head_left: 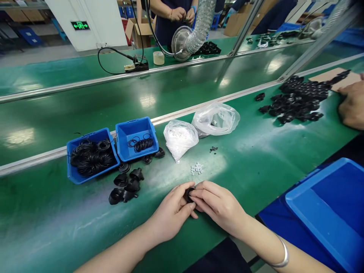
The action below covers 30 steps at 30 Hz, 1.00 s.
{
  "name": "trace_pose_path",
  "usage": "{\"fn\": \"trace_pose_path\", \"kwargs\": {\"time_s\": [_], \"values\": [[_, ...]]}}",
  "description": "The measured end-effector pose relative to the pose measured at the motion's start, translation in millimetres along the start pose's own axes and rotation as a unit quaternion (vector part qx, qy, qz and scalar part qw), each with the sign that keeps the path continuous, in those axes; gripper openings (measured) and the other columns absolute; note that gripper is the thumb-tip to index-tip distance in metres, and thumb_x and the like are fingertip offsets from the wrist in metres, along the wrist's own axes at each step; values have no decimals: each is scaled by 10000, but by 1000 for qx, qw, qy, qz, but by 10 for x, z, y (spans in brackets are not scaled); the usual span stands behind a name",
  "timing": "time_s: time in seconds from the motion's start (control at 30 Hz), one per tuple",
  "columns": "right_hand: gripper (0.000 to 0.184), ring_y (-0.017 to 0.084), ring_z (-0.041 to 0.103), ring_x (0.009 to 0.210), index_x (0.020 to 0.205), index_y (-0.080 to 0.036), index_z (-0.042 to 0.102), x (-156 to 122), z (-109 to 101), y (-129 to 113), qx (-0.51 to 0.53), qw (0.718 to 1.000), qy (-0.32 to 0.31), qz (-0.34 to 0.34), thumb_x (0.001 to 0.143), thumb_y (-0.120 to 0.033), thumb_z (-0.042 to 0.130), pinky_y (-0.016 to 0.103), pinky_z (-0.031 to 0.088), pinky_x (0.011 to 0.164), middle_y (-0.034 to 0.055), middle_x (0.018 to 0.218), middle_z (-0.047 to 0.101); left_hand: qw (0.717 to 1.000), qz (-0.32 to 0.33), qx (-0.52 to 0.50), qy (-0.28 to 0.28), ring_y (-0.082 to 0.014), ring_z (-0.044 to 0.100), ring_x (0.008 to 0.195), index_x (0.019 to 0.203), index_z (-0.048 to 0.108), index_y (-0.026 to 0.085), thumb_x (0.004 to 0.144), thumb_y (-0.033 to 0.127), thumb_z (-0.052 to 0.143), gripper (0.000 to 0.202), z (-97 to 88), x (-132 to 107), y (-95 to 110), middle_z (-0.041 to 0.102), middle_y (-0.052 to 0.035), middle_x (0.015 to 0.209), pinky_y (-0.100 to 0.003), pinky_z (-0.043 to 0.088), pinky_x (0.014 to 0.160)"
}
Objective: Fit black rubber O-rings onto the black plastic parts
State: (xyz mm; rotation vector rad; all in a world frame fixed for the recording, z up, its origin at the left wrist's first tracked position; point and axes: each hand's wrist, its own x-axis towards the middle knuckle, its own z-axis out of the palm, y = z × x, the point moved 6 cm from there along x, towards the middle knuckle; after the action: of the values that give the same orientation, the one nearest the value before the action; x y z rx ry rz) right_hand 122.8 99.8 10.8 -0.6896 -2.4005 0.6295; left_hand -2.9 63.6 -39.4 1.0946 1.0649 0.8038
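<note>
Green worktop [256, 170]: glossy, smooth. Blue plastic bins [91, 155] along far edge hold thin black rings, kept sorted within arm's reach. Black cup-shaped parts [126, 185] lie loose before bins. Left hand [170, 212], right hand [218, 204] near front edge; fingers of both pinch small round black part [188, 194], likely steadying it from opposite sides.

The black round part [188, 194] is small and dark, mostly covered by fingers. It is pinched between the left hand [170, 214] and the right hand [218, 204], just above the green tabletop [256, 167].
</note>
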Motion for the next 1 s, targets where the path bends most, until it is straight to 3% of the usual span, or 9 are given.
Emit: {"fn": "trace_pose_path", "kwargs": {"time_s": [0.2, 0.37, 0.67, 1.0], "values": [[448, 194, 601, 914, 1362, -127, 488, -148, 54, -15, -1, 1000, -15, -21, 922, -48, 500, 329, 554, 747, 121, 1026, 586, 998, -13, -66, -9, -180, 698, 827, 1377, 417, 211, 910, 244, 550, 486, 5, 27, -9, 561, -109, 1183, -406, 545, 847], [610, 230, 571, 973, 1474, -92, 354, -219, 78, -62, -43, 997, -26, -63, 893, -6, 521, 372, 540, 790, 155, 1071, 591, 994, -7, -110, -14, -152, 686, 819, 1351, 434, 210, 894, 196, 562, 476, 19, 42, 3, 545, -113, 1242, -381, 554, 833], [678, 253, 548, 896, 1515, -77, 264, -235, 130, -76, -119, 989, -45, -75, 895, -33, 536, 408, 515, 718, 183, 1080, 611, 994, -18, -104, -5, -187, 701, 864, 1361, 427, 189, 888, 172, 544, 487, 2, 45, -30, 561, -129, 1242, -434, 554, 877], [653, 245, 554, 888, 1501, -71, 300, -257, 148, -78, -129, 989, -45, -62, 889, -6, 518, 391, 517, 713, 187, 1079, 601, 996, -10, -89, -2, -224, 704, 936, 1374, 421, 199, 906, 190, 529, 481, 13, 35, -30, 497, -148, 1310, -441, 558, 899]]}}
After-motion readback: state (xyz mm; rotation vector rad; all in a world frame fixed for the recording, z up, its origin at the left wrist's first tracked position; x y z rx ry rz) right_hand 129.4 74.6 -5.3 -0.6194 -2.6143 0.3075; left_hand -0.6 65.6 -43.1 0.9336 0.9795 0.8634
